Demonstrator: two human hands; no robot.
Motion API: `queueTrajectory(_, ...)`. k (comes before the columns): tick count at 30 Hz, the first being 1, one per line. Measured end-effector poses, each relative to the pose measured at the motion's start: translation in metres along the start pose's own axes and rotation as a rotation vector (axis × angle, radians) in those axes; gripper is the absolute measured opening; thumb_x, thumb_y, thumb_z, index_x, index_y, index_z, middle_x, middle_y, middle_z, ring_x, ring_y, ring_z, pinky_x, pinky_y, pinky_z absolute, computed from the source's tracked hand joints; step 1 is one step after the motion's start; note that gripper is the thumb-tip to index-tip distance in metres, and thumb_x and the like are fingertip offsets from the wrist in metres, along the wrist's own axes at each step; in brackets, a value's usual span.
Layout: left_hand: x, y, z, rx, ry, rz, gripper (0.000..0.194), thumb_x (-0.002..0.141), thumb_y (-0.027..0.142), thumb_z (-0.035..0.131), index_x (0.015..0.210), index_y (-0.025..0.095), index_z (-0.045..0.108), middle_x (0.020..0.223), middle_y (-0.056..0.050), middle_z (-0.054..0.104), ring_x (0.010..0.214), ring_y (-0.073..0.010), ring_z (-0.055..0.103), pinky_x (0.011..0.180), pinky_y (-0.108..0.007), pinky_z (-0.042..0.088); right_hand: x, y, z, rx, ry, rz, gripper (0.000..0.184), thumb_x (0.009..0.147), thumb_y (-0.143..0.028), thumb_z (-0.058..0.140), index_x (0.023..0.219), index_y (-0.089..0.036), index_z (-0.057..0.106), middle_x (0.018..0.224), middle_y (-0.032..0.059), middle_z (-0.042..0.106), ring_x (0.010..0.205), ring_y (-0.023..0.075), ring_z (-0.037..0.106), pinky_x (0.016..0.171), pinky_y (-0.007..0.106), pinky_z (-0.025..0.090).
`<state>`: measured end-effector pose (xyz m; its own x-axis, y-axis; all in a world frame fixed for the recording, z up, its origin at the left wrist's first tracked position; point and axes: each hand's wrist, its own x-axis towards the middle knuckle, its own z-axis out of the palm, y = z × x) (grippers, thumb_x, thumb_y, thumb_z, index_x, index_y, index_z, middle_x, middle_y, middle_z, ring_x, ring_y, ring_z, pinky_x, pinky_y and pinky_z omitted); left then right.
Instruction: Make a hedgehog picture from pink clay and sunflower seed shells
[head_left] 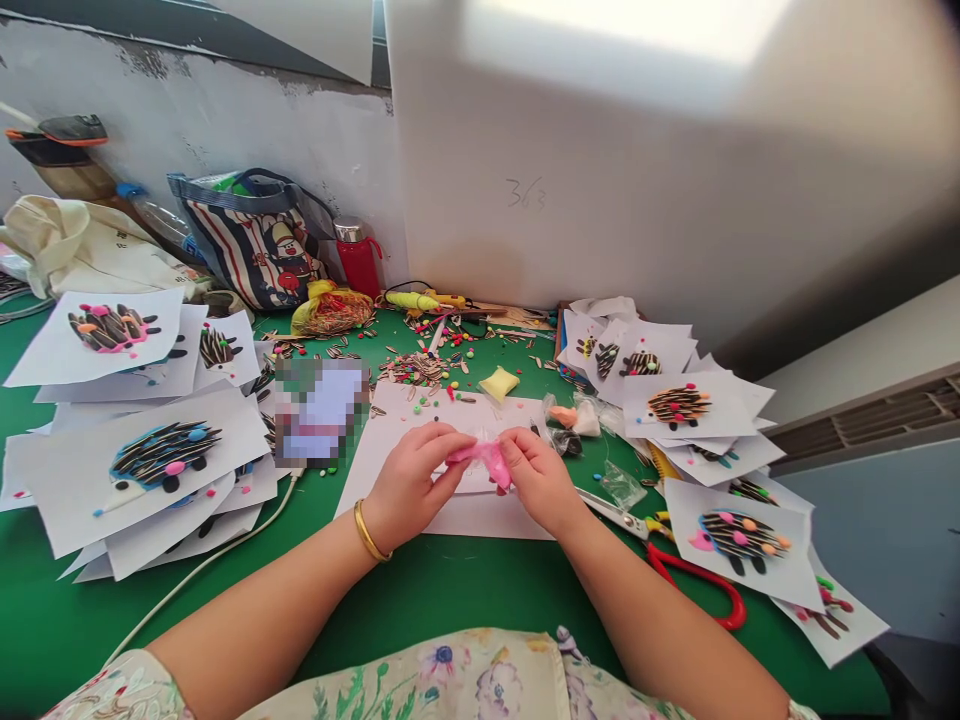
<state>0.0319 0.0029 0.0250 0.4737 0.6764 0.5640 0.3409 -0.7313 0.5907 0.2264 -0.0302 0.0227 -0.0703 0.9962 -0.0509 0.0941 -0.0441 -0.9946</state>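
Note:
Pink modelling clay [493,463], partly in clear plastic wrap, is stretched between my two hands. My left hand [411,482] pinches its left end between thumb and fingers. At the other end my right hand [541,484] is closed on the clay, thumb on top. Below both hands lies a white paper sheet [450,515], partly hidden by them. A yellow clay packet [499,384] rests at the sheet's far edge. Right of my right hand are orange clay [563,415], white clay [586,417] and black clay [566,442], with crumpled clear wrap [624,486] nearer.
Stacks of papers with seed hedgehogs [166,455] [750,540] stand left and right. Red-handled scissors [697,580] lie near the right stack. Seeds and beads [416,368] are scattered behind. A blurred phone [322,412] with a cable, a striped bag [251,240] and a red bottle [358,258] are leftward.

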Motion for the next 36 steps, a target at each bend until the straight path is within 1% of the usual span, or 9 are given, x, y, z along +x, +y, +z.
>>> queueTrajectory(4,-0.001,0.000,0.002,-0.035,-0.120,-0.050,0.021,0.086,0.028,0.066,0.106,0.021,0.062,0.097,-0.006,0.068,0.090,-0.0187,0.063,0.082,-0.033,0.051,-0.002,0.002,0.005,-0.012,-0.101,-0.023,0.031,0.095,-0.051,0.047,0.087,-0.022,0.055,0.059,-0.0042,0.059,0.057,0.0135,0.056,0.062,0.027,0.049)
queueTrajectory(7,-0.002,-0.001,0.002,-0.046,-0.041,-0.131,0.013,0.087,0.027,0.065,0.099,0.021,0.064,0.089,-0.003,0.070,0.081,-0.0165,0.063,0.074,-0.030,0.051,-0.002,0.003,0.003,-0.034,-0.070,-0.030,0.030,0.095,-0.049,0.048,0.086,-0.022,0.055,0.058,-0.0043,0.059,0.057,0.0131,0.055,0.061,0.026,0.046)
queueTrajectory(11,0.000,-0.002,0.001,-0.220,0.052,-0.282,0.012,0.085,0.029,0.066,0.093,0.020,0.065,0.086,-0.003,0.067,0.079,-0.0157,0.062,0.070,-0.027,0.051,0.000,0.003,-0.003,-0.055,-0.017,-0.035,0.030,0.094,-0.049,0.049,0.086,-0.022,0.055,0.059,-0.0040,0.059,0.057,0.0129,0.053,0.059,0.025,0.042)
queueTrajectory(16,0.004,-0.001,0.000,-0.565,0.016,-0.483,0.019,0.085,0.035,0.066,0.091,0.018,0.060,0.093,-0.005,0.067,0.072,-0.0141,0.063,0.068,-0.029,0.052,0.000,0.003,-0.004,-0.092,-0.037,-0.051,0.030,0.095,-0.049,0.048,0.088,-0.021,0.056,0.061,-0.0033,0.059,0.060,0.0133,0.054,0.062,0.026,0.043)
queueTrajectory(21,0.006,-0.003,-0.004,-0.718,-0.012,-0.627,0.023,0.083,0.036,0.068,0.095,0.018,0.060,0.080,-0.002,0.065,0.064,-0.0120,0.060,0.065,-0.027,0.050,-0.001,0.003,-0.004,-0.078,-0.096,-0.068,0.029,0.094,-0.048,0.050,0.091,-0.021,0.059,0.061,-0.0031,0.058,0.061,0.0129,0.052,0.063,0.026,0.043)
queueTrajectory(27,0.007,-0.010,-0.004,-0.844,0.068,-0.639,0.021,0.081,0.031,0.072,0.095,0.020,0.062,0.088,-0.001,0.063,0.075,-0.0109,0.057,0.070,-0.024,0.047,0.001,0.002,-0.007,-0.019,-0.042,-0.037,0.029,0.093,-0.048,0.050,0.091,-0.021,0.059,0.059,-0.0038,0.056,0.056,0.0118,0.050,0.056,0.024,0.040)
queueTrajectory(32,0.005,-0.011,-0.003,-0.801,0.074,-0.641,0.019,0.079,0.029,0.074,0.090,0.020,0.061,0.078,0.002,0.057,0.069,-0.0095,0.053,0.064,-0.022,0.043,0.000,0.002,-0.003,-0.007,-0.118,-0.068,0.027,0.091,-0.045,0.053,0.099,-0.020,0.059,0.065,-0.0030,0.058,0.062,0.0128,0.053,0.062,0.026,0.044)
queueTrajectory(34,0.006,-0.011,-0.002,-0.836,0.127,-0.651,0.021,0.083,0.030,0.070,0.101,0.023,0.063,0.086,0.000,0.060,0.079,-0.0113,0.057,0.071,-0.023,0.046,0.001,0.002,-0.005,-0.052,-0.060,-0.086,0.029,0.090,-0.041,0.052,0.108,-0.020,0.060,0.073,-0.0006,0.063,0.069,0.0149,0.057,0.067,0.029,0.048)
queueTrajectory(36,0.007,-0.012,-0.002,-0.934,0.194,-0.663,0.030,0.086,0.032,0.066,0.115,0.026,0.062,0.105,-0.003,0.063,0.098,-0.0150,0.059,0.084,-0.027,0.047,0.005,0.002,-0.011,-0.146,0.051,-0.137,0.034,0.090,-0.036,0.048,0.117,-0.021,0.060,0.087,0.0028,0.067,0.080,0.0180,0.061,0.075,0.032,0.050)
